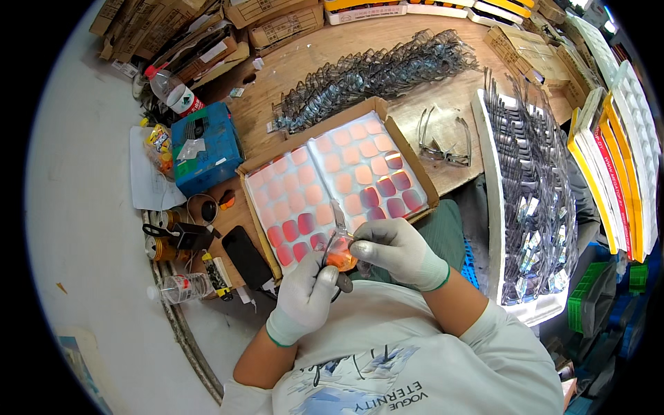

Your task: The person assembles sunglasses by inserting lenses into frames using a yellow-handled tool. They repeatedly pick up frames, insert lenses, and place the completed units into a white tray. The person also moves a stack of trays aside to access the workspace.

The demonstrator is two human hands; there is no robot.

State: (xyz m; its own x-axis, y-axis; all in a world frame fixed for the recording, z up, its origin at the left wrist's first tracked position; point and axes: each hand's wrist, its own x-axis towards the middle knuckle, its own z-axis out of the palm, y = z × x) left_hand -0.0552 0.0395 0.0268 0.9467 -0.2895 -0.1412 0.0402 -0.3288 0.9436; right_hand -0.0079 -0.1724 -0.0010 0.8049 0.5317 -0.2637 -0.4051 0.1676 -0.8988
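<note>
White gloves cover both of my hands, which meet over the near edge of a cardboard box. My left hand is closed, thumb and fingers pinching a glasses frame with an orange-tinted lens. At the frame's other side my right hand is closed too, fingertips gripping it. A small dark rounded piece shows by my left thumb; I cannot tell what it belongs to. Inside the box, pale pink lenses lie in rows, with several darker red-purple lenses toward the near and right sides.
Behind the box stretches a long pile of glasses frames. One pair of glasses lies to its right. A white foam tray packed with frames stands at the right. Leftward are a blue box, a phone and plastic bottles.
</note>
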